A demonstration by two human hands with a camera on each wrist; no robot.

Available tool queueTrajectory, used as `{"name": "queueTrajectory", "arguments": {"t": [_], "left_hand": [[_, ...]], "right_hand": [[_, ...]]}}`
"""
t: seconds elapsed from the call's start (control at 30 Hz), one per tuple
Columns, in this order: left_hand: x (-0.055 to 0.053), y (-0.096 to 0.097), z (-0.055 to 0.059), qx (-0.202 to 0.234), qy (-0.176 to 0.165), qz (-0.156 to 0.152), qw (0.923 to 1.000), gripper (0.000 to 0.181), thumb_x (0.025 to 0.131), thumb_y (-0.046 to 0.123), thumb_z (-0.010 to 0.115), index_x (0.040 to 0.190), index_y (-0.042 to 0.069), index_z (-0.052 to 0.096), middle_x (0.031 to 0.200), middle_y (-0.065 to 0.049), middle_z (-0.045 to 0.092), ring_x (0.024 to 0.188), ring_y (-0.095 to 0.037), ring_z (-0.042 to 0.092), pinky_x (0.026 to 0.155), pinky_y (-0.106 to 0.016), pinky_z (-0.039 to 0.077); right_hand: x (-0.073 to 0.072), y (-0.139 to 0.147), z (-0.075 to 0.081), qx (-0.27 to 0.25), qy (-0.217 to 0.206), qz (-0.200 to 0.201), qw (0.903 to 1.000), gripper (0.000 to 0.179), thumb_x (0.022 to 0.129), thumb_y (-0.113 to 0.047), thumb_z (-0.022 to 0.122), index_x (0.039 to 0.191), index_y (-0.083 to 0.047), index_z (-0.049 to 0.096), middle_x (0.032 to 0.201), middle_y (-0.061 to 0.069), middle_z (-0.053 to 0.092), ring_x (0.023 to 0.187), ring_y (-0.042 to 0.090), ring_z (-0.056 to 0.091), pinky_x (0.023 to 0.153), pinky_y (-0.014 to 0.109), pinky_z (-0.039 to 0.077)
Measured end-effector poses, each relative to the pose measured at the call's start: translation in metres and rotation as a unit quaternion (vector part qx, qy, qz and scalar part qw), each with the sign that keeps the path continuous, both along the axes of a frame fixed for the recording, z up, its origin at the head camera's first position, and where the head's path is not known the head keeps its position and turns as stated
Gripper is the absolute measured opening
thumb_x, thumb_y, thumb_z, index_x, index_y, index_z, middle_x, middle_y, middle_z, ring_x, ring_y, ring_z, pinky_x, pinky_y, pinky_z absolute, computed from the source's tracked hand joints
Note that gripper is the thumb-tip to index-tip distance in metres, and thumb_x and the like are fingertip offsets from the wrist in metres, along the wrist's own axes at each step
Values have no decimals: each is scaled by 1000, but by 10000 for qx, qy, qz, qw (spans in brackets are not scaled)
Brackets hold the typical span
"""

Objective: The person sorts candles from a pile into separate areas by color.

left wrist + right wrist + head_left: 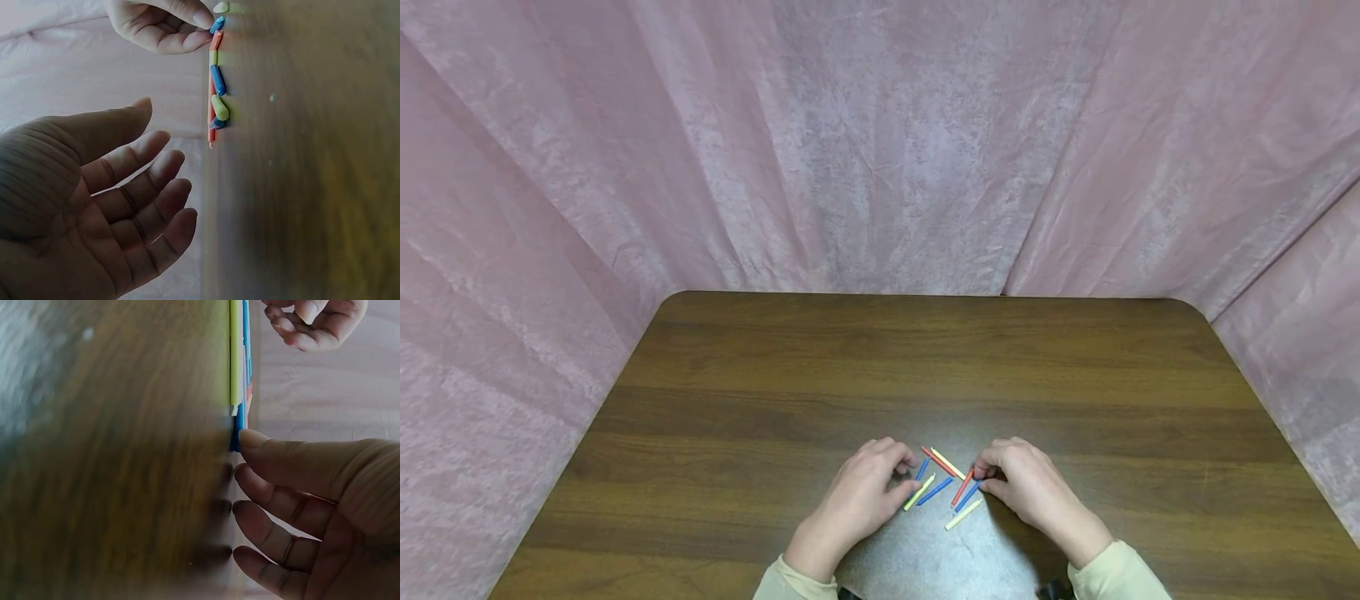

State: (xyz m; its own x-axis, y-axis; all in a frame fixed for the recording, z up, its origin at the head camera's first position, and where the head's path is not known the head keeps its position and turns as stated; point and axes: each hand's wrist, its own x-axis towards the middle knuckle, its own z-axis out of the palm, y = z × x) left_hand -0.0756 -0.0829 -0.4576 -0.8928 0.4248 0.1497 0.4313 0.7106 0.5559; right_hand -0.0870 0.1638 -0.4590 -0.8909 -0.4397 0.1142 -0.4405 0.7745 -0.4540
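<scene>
Several thin candles in red, blue and yellow lie loosely scattered on the table between my hands in the head view. My left hand (868, 487) is at their left side, its fingers relaxed and bent, with the thumb beside a yellow candle (919, 492). In the left wrist view that hand holds nothing. My right hand (1026, 483) is at the right side of the candles. Its thumb and index finger pinch the end of a blue candle (236, 440), close to a red candle (962, 487). Nearer me lies a pale yellow candle (963, 515).
The brown wooden table (775, 367) has rounded far corners. Pink crushed-velvet curtains (887, 150) hang behind it and along both sides. Light reflects off the tabletop near its front edge.
</scene>
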Motion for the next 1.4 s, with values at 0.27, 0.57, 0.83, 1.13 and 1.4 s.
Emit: {"name": "queueTrajectory", "arguments": {"t": [0.27, 0.57, 0.83, 1.13, 1.4], "left_hand": [[0, 1, 0, -101, -113, -54, 9999, 15, 82, 19, 78, 89, 15, 65, 82, 9, 56, 79, -6, 50, 71, -26, 45], [0, 2, 0, -173, -145, -112, 9997, 16, 81, 18, 79, 85, 16, 63, 78, 9, 53, 76, -5, 47, 68, -25, 43], [0, 3, 0, -183, -136, -110, 9997, 16, 81, 18, 79, 83, 16, 63, 76, 9, 51, 74, -5, 46, 66, -24, 42], [0, 4, -1, -243, -272, -42, 9993, 16, 83, 22, 78, 82, 18, 62, 76, 11, 51, 73, -4, 46, 67, -24, 42], [0, 5, -1, -224, -187, -30, 9996, 18, 82, 20, 78, 80, 20, 61, 75, 11, 50, 73, -3, 45, 66, -23, 42]], "right_hand": [[-1, 3, -1, 1, -80, 120, 9999, 26, 68, -9, 84, 71, -23, 62, 74, -16, 53, 74, 6, 49, 67, 29, 43], [-4, 6, -2, 45, -36, 515, 9987, 25, 70, -14, 84, 73, -26, 62, 77, -18, 54, 75, 6, 49, 72, 38, 43], [-5, 8, -2, 84, 53, 684, 9976, 26, 70, -16, 84, 72, -27, 60, 80, -18, 55, 75, 7, 49, 71, 38, 42], [-4, 8, -4, 91, 180, 695, 9974, 27, 70, -15, 83, 70, -27, 59, 76, -18, 52, 75, 6, 47, 70, 35, 40], [-3, 8, -3, -158, 320, 683, 9970, 24, 74, -13, 81, 71, -26, 61, 77, -20, 56, 74, 6, 51, 69, 35, 44]]}}
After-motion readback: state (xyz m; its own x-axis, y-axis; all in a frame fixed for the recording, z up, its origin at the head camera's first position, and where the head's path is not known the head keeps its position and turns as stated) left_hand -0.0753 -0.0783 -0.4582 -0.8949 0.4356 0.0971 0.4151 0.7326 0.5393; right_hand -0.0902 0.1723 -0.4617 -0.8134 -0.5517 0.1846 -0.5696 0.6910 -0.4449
